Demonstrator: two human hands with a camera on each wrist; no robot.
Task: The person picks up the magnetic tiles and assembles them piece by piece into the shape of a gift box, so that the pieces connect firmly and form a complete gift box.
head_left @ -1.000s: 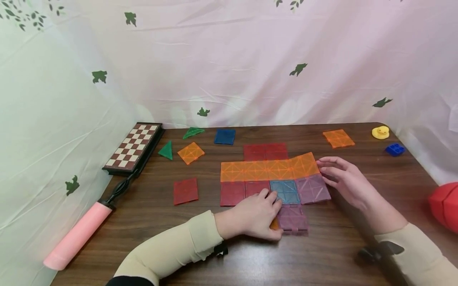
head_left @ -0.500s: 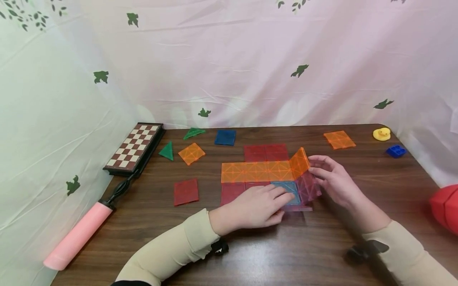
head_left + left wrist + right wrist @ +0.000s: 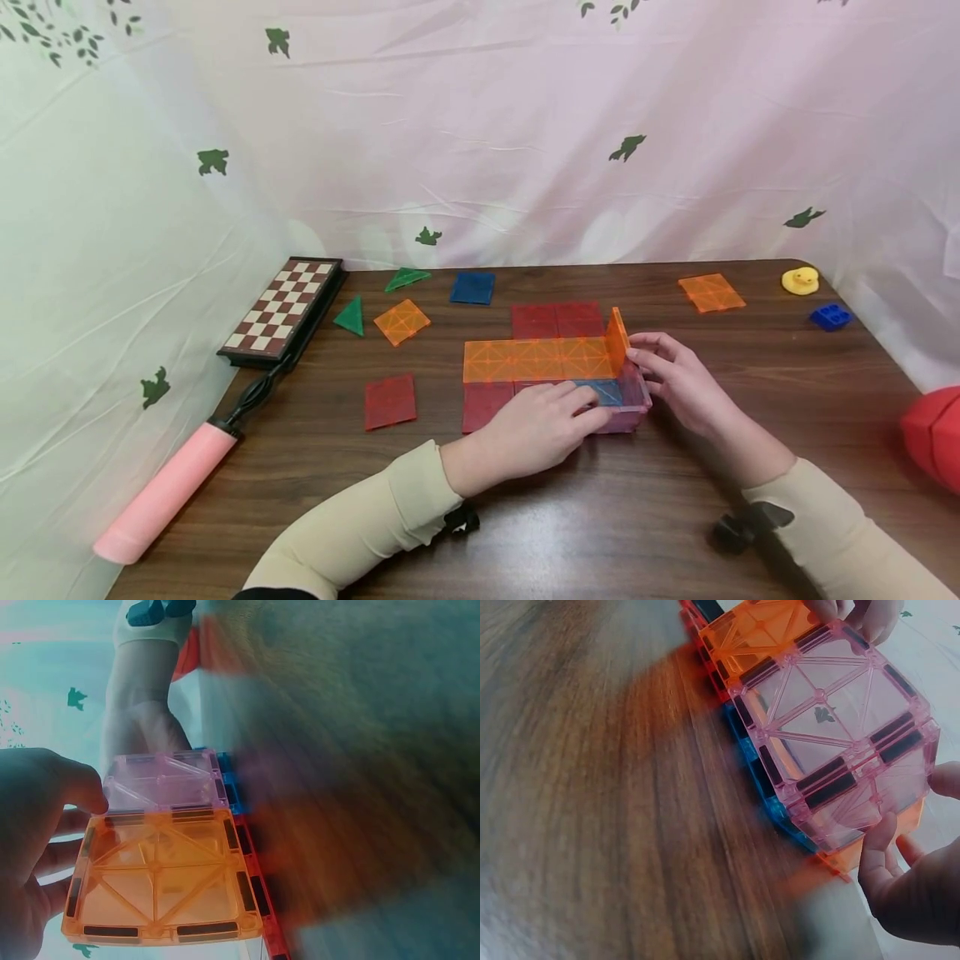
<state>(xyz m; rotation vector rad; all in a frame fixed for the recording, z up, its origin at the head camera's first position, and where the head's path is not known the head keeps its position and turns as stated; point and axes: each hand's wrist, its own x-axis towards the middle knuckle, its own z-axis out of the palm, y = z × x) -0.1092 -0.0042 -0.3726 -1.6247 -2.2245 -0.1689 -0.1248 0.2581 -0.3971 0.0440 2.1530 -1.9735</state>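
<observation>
Magnetic tiles lie joined in a flat sheet: an orange row [image 3: 513, 360], red tiles [image 3: 487, 404] and a blue tile [image 3: 603, 392]. At its right end an orange tile [image 3: 617, 342] and a purple tile [image 3: 636, 386] stand upright. At the front, another purple tile [image 3: 817, 697] and an orange tile [image 3: 155, 874] stand upright. My left hand [image 3: 525, 433] pinches the front wall's top edge near the orange-purple seam, fingers behind it, thumb in front. My right hand [image 3: 682, 379] touches the right wall's outside with its fingertips.
Loose tiles lie around: red [image 3: 390, 402], orange [image 3: 402, 322], dark blue [image 3: 472, 287], green triangles [image 3: 350, 317], orange [image 3: 712, 292]. A chessboard [image 3: 281, 308] and pink-handled object [image 3: 168, 492] are left. A yellow duck [image 3: 800, 281], blue brick [image 3: 831, 316] and red object [image 3: 933, 433] are right.
The right-end orange and purple tiles have swung from nearly flat to upright, my right hand moving left with them. The front purple tile has risen upright too, with my left hand at it.
</observation>
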